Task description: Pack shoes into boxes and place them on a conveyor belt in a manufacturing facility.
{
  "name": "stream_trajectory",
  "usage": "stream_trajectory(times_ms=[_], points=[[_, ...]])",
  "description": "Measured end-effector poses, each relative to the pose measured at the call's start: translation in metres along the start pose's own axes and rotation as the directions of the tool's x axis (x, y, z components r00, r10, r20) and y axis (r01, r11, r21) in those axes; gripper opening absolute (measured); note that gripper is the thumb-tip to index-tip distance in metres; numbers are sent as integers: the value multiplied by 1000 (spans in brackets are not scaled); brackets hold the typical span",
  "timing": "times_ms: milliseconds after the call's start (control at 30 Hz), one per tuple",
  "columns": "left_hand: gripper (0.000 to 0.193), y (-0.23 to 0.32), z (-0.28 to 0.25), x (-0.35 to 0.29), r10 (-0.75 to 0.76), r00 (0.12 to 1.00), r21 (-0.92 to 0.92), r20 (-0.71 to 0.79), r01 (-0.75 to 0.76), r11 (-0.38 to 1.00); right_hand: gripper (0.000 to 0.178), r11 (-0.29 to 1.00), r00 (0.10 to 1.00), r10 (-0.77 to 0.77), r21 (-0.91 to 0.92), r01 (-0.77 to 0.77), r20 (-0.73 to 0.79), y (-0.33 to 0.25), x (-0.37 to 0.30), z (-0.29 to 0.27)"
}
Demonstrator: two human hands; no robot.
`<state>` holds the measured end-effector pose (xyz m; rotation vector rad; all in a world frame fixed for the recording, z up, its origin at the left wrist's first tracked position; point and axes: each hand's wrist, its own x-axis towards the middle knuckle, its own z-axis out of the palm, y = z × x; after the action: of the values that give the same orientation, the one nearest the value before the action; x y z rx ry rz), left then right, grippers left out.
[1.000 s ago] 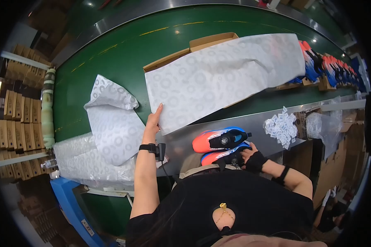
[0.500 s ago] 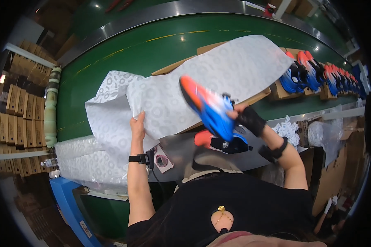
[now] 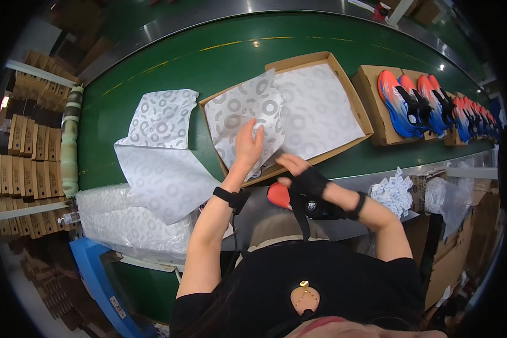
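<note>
An open brown cardboard box (image 3: 359, 110) lies on the green belt, lined with white tissue paper printed with grey rings (image 3: 315, 112). My left hand (image 3: 248, 147), with a black watch on its wrist, lies flat with spread fingers on a folded flap of that paper at the box's left half. My right hand (image 3: 298, 172), in a black wrist brace, hovers at the box's near edge, fingers apart and holding nothing. Just below it an orange shoe (image 3: 277, 195) rests on the grey metal ledge, partly hidden by my right wrist.
A loose sheet of the same tissue (image 3: 163, 152) lies on the belt left of the box. A wrapped stack of tissue (image 3: 124, 225) sits lower left. Boxes with orange and blue shoes (image 3: 405, 98) line the right. Crumpled paper wads (image 3: 393, 191) lie on the ledge. Flat cartons (image 3: 17, 152) stand far left.
Half a second ago my right hand held an orange and blue shoe above the box; now it is empty. The tissue has dropped into the box, with my left hand on it.
</note>
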<state>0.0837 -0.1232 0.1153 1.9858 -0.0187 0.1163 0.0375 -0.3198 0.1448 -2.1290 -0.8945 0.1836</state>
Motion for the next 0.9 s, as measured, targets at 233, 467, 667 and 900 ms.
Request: stream_trajectory(times_ms=[233, 467, 667, 900], points=[[56, 26, 11, -10, -100, 929, 595, 358, -144, 791, 74, 907, 932, 227, -409, -97, 283, -25, -118, -38], [71, 105, -12, -99, 282, 730, 159, 623, -470, 868, 59, 1000, 948, 20, 0, -21, 317, -57, -55, -76], [67, 125, -41, -122, -86, 867, 329, 490, -93, 940, 48, 830, 935, 186, 461, -315, 303, -18, 32, -96], [65, 51, -18, -148, -309, 530, -208, 790, 705, 678, 53, 815, 870, 422, -527, -241, 255, 69, -9, -62]])
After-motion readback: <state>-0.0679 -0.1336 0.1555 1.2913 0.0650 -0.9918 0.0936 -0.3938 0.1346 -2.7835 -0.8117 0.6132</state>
